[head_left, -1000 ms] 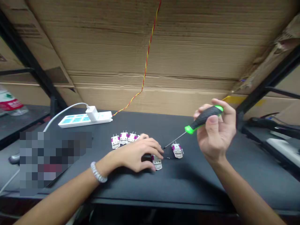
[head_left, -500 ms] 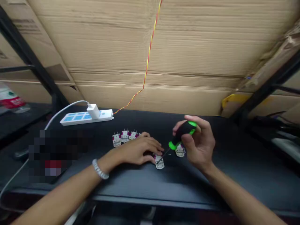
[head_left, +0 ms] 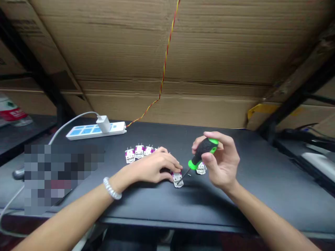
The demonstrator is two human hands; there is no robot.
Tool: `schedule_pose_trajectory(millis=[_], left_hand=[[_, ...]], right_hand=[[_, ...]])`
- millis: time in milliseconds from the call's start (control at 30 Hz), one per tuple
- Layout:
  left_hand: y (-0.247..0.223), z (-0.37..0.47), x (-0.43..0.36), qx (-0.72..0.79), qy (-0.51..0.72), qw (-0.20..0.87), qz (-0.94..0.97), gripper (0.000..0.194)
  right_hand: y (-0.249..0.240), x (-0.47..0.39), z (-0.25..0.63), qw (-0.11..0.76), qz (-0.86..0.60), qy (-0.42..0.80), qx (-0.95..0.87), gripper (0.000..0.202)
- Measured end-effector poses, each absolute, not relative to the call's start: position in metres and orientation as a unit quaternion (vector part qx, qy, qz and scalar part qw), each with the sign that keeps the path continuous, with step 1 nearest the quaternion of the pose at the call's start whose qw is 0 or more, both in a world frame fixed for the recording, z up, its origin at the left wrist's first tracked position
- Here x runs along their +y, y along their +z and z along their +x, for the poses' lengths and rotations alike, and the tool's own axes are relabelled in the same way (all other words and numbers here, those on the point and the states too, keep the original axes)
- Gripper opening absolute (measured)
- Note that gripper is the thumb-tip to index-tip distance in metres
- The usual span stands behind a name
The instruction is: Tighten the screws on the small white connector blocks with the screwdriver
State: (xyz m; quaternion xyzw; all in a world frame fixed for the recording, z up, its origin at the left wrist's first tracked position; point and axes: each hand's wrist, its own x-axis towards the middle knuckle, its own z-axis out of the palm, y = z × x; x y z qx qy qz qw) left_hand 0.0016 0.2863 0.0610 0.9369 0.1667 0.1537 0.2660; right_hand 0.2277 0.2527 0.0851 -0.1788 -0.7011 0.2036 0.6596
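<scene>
My left hand (head_left: 158, 166) rests on the dark table with its fingers and thumb closed on the upper end of a small white and purple plug part (head_left: 178, 180). In my right hand (head_left: 224, 161) is a black and green screwdriver (head_left: 203, 152), tilted, its shaft slanting down left so that the tip meets the plug part near its lower end. Another plug part (head_left: 201, 168) lies partly behind the screwdriver and right hand. Beside it is a small screw (head_left: 189, 175). Several similar parts (head_left: 139, 151) with metal pins stand in a row behind my left hand, which hides some of them.
A white power strip (head_left: 86, 131) with a plugged-in charger (head_left: 103, 124) and cable sits at the back left. A bottle (head_left: 13, 111) is at the far left. Cardboard (head_left: 167, 108) closes off the back, with a twisted red-yellow wire (head_left: 165, 61) hanging before it.
The screwdriver's handle has tilted and lowered slightly with my right hand, its tip still at the plug part. My left hand has stayed in place. The picture's brightness has changed.
</scene>
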Motion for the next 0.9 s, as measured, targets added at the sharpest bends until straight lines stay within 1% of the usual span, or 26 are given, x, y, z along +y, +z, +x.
schedule_pose_trajectory(millis=[167, 367, 567, 633, 700, 767, 833, 900], left_hand=[[0.059, 0.002, 0.287, 0.171, 0.153, 0.269, 0.935, 0.019], [0.056, 0.003, 0.289, 0.165, 0.171, 0.272, 0.933, 0.012], [0.059, 0.003, 0.29, 0.151, 0.167, 0.28, 0.933, 0.009], [0.059, 0.003, 0.29, 0.149, 0.168, 0.281, 0.933, 0.01], [0.06, 0.004, 0.29, 0.146, 0.17, 0.282, 0.933, 0.01], [0.062, 0.004, 0.289, 0.146, 0.172, 0.279, 0.933, 0.01], [0.063, 0.005, 0.289, 0.149, 0.172, 0.277, 0.933, 0.011], [0.063, 0.006, 0.289, 0.152, 0.166, 0.276, 0.934, 0.013]], right_hand=[[0.085, 0.251, 0.228, 0.651, -0.168, 0.194, -0.714, 0.036], [0.092, 0.239, 0.232, 0.621, -0.195, 0.201, -0.732, 0.042], [0.095, 0.229, 0.234, 0.578, -0.176, 0.274, -0.748, 0.051], [0.094, 0.228, 0.237, 0.568, -0.18, 0.288, -0.75, 0.05], [0.094, 0.229, 0.239, 0.572, -0.187, 0.262, -0.754, 0.043], [0.095, 0.23, 0.24, 0.595, -0.19, 0.205, -0.754, 0.038], [0.097, 0.231, 0.238, 0.615, -0.19, 0.16, -0.749, 0.039], [0.099, 0.231, 0.236, 0.608, -0.191, 0.164, -0.753, 0.044]])
